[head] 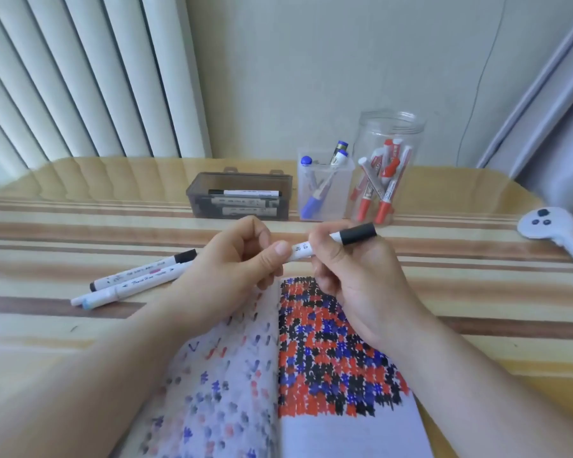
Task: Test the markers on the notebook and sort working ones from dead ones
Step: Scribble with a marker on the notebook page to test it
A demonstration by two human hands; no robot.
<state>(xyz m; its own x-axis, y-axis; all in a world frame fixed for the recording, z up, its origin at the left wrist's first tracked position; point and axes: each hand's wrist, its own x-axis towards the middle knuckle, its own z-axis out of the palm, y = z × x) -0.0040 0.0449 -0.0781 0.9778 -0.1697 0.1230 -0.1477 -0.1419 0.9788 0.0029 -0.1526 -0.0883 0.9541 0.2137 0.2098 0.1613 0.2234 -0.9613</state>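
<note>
Striped tabletop (444, 282) by a pale wall: both hands hold one marker (331, 243) above the open notebook (328, 358).
The left hand (235, 259) pinches its white barrel; the right hand (351, 276) curls round it near the black cap. Two markers (136, 279) lie left; a dark box (240, 196), a clear cup (325, 190) and a jar (386, 166) of markers stand behind.

Soft, even daylight lit the scene; glare streaked the glossy table (80, 180), edges bowed, and the foreground blurred.
</note>
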